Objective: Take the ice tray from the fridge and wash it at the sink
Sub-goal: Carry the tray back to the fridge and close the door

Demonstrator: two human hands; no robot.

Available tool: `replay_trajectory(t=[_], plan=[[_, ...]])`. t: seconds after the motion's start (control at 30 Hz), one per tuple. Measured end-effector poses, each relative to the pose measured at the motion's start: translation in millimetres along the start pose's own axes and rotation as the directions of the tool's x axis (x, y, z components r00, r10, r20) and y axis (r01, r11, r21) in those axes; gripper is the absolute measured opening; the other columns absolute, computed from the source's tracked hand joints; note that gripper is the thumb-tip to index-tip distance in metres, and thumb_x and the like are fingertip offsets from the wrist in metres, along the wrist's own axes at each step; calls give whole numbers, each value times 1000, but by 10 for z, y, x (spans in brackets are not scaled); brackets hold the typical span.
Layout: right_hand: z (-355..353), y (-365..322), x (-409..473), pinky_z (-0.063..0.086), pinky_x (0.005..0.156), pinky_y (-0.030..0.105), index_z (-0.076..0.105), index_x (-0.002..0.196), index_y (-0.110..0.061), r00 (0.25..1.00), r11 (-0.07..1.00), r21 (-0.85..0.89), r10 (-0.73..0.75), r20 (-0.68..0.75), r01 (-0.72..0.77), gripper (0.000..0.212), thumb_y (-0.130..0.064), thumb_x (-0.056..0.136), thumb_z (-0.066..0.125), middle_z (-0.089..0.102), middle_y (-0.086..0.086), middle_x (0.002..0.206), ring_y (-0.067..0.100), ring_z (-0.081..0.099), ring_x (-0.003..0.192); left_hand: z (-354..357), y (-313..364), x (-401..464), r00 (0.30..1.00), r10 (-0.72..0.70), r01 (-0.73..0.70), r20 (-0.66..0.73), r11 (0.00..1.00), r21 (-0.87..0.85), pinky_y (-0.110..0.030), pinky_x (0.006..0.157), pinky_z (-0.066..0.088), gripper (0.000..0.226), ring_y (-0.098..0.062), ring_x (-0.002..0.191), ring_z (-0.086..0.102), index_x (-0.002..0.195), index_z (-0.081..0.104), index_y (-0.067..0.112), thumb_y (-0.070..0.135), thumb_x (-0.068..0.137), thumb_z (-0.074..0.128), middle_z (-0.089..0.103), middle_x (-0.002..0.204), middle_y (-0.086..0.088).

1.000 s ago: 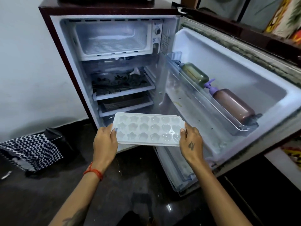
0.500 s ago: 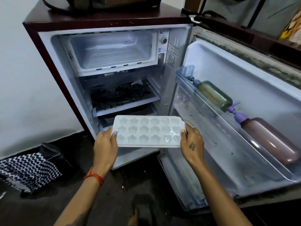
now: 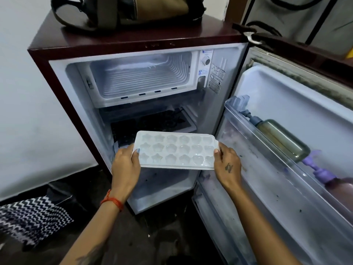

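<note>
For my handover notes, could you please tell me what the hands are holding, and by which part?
Both hold the white ice tray by its short ends: left hand on the left end, right hand on the right.

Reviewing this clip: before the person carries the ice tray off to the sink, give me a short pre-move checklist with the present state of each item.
1. Ice tray out of the fridge: ok, held in front of the open compartment.
2. Two-handed grip: ok, left hand holds the left end, right hand the right end.
3. Tray level: ok, roughly flat with cavities facing up.
4. Cavities empty: cannot tell, some look glossy.
5. Fridge door closed: not ok, it stands wide open with bottles in its rack.
6. Path to the sink: cannot tell, no sink is in view.
</note>
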State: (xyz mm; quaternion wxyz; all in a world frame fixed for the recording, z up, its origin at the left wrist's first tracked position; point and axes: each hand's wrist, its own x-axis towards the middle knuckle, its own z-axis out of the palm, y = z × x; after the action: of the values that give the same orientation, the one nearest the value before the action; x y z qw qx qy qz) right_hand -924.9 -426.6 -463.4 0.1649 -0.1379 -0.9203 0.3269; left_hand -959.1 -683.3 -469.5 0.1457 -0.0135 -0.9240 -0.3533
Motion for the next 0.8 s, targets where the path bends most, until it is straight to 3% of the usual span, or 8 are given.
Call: replay_trajectory(t=[0.1,0.37,0.5,0.63,0.73,0.8], plan=[[69,-40,174,32,75,25,56,125,-8,1000,1000,10,13,17,-14,34,-18,97,40,61,15,105,30,54,103,-11,6,139,1000,-11,11,-15,1000,-17,-27,67,29,25,-23,85,47,107,64,2,13,99,42,61,87,-11],[237,-191,747,38,82,32,58,124,-9,998,998,26,-54,34,53,32,-16,97,42,63,17,107,31,52,107,-30,41,569,996,-50,48,-76,998,-35,-17,64,23,27,-16,87,42,116,62,3,12,99,43,53,88,-6],[281,-359,1049,40,84,34,59,122,-8,995,994,51,-94,25,93,31,-13,97,43,63,19,106,35,54,106,-25,-8,812,992,-79,75,-100,996,-45,-19,66,25,28,-26,91,51,118,62,5,14,98,44,59,96,-17],[402,-467,1382,38,74,32,62,111,-7,992,992,39,-121,39,119,28,-19,96,41,64,20,101,37,57,97,-32,-38,1062,982,-131,127,-139,991,-40,-25,73,31,30,-36,97,55,120,61,3,16,98,46,59,102,-22],[487,-544,1607,38,72,34,62,101,-4,987,988,32,-151,50,150,34,-26,92,37,64,21,94,38,57,92,-36,-63,1249,976,-162,156,-143,986,-53,-28,70,35,30,-39,94,57,114,63,1,18,98,45,63,103,-24],[526,-614,1747,40,74,35,62,104,-3,986,988,31,-156,62,154,28,-20,95,42,64,23,97,39,57,94,-53,-45,1347,975,-168,158,-148,984,-79,-29,67,35,29,-40,93,58,107,64,-2,17,98,45,65,101,-25]])
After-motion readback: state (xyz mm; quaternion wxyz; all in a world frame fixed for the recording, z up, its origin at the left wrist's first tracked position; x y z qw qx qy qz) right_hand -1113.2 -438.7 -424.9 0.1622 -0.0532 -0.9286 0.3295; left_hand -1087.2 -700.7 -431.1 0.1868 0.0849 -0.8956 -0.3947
